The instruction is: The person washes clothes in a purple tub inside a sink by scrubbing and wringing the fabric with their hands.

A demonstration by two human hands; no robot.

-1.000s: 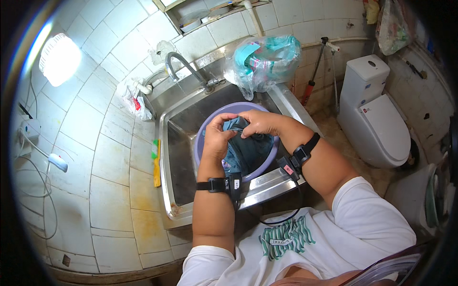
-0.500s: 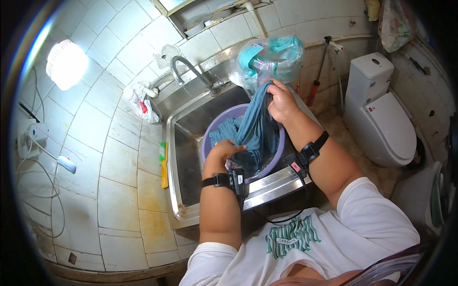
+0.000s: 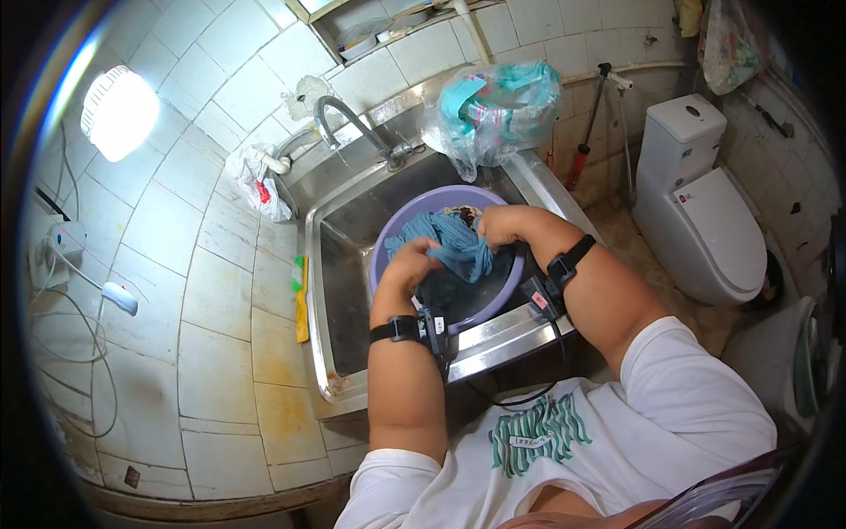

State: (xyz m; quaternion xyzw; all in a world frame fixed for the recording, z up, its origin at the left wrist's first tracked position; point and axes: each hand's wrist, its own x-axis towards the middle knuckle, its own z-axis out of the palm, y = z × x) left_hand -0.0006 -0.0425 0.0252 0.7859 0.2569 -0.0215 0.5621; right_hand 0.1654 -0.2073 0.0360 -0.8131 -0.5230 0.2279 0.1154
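A purple basin [image 3: 398, 220] stands in the steel sink [image 3: 339, 304], with dark water in its near part. Wet blue cloth [image 3: 458, 247] lies bunched in it; its kind of garment I cannot make out. My right hand [image 3: 500, 227] is closed on the cloth's right side, low over the basin. On the left side of the bunch, my left hand [image 3: 412, 264] has its fingers curled into the fabric. Behind the blue cloth, a patterned brown and white piece of fabric [image 3: 464, 212] shows in part.
A curved faucet [image 3: 357, 132] rises behind the basin. Clear plastic bags with teal parts [image 3: 502, 101] sit at the sink's back right corner. A yellow-handled brush [image 3: 302, 304] lies along the left edge. To the right stand a white toilet [image 3: 705, 212] and a red-handled pole [image 3: 579, 163].
My right hand has come down from above the basin's far rim, lowering the stretched cloth into the basin. The cloth is now bunched between both hands. My left hand has shifted slightly.
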